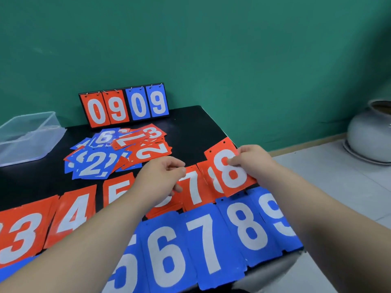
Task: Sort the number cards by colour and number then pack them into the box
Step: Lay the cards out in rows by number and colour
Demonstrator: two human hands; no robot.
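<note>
Far left, well apart from the cards: clear plastic box (pixel 31 142), parked at the edge of the black table (pixel 190 123), likely kept back for packing at the end.

Just right of it, upright at the table's back edge: scoreboard stand (pixel 124 105) reading 0909. In front of that, a loose heap (pixel 118 153) of red and blue cards, overlapping at all angles, plainly not yet sorted.

Nearer, laid in two rows by colour and rising number, ready for matching like with like: red 3 (pixel 19 233), red 4 (pixel 74 214), red 5 (pixel 116 191) and red 7 pile (pixel 195 187) behind; blue 6 (pixel 165 250), blue 7 (pixel 209 240), blue 8 (pixel 245 227) and blue 9 (pixel 275 212) in front.

Between red 5 and red 7 pile: left hand (pixel 160 178), fingers curled, thumb and forefinger together near the pile's top edge. Cannot tell whether pinching a card or only steadying.

Next right: red 8 card (pixel 230 172), tilted over the red 8 pile (pixel 211 180), pinched at its right edge by thumb and fingertips of the right hand (pixel 254 161), probably for squaring onto its match.

Far right, on the floor: pale round pot (pixel 370 134), apart from the work.
</note>
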